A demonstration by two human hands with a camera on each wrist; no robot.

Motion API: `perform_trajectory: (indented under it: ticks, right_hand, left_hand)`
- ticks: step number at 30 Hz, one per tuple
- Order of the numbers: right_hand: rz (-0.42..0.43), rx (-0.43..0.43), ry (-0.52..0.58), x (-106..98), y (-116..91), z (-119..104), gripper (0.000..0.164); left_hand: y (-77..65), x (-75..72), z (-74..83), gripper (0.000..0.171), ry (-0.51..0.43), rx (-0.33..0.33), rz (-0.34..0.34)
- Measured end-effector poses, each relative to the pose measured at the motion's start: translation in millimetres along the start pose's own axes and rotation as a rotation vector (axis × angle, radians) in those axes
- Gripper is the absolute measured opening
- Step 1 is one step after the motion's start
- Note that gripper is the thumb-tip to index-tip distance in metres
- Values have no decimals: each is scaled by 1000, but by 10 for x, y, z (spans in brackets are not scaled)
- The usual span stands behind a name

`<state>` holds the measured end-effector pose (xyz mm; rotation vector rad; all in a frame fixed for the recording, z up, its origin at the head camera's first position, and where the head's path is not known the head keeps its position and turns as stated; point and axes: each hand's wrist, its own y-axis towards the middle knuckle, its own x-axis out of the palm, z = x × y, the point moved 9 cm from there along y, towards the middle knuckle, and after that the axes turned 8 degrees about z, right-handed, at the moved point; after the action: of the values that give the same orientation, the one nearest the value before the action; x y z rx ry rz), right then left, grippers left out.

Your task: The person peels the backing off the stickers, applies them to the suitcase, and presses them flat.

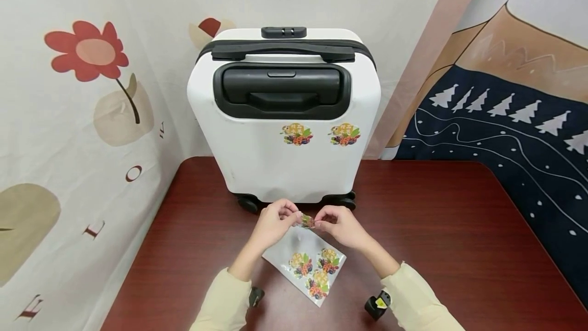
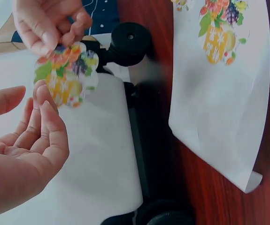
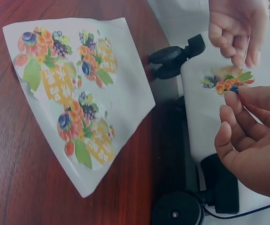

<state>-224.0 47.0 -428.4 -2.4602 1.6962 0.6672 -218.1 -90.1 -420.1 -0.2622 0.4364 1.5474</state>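
Note:
My right hand (image 1: 342,225) pinches one edge of a fruit-patterned sticker (image 2: 66,75) between thumb and fingers, in front of the suitcase's lower end. My left hand (image 2: 27,136) is at the sticker's opposite edge, its fingertips close to or touching it; its thumb stands apart from the fingers. Below both hands, a white sticker sheet (image 3: 127,93) lies on the table, bearing three more stickers of the same pattern. A white suitcase (image 1: 275,162) stands upright behind the hands, with two such stickers on its front: one right of centre (image 1: 297,134), another near the right edge (image 1: 344,134).
The dark red wooden table (image 1: 436,229) extends to both sides. Black wheels (image 1: 248,203) stick out under the suitcase, close to the hands. A black handle recess (image 1: 282,91) is in its upper front. Printed cloth (image 1: 161,65) hangs behind and beside the table.

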Motion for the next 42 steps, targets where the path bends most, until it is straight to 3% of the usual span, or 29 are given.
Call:
perform_trajectory:
  ticks: [6,17,26,35,42]
  right_hand:
    - [5,21,39,-94,36,17,4]
    - [-15,50,123,-162,92,-101,6]
    - [-10,38,117,-178,105,-84,8]
    - [-21,79,121,-181,95,-39,11]
    - [-11,96,55,-212,97,-68,13]
  left_hand:
    - [-1,-50,-60,6,16,-6,7]
    - [-26,6,-178,10,4,-27,32]
    - [-26,6,-93,5,-7,28,56]
    - [-4,-81,40,4,-101,112,118]
    - [-9,-118,137,7,-60,162,116]
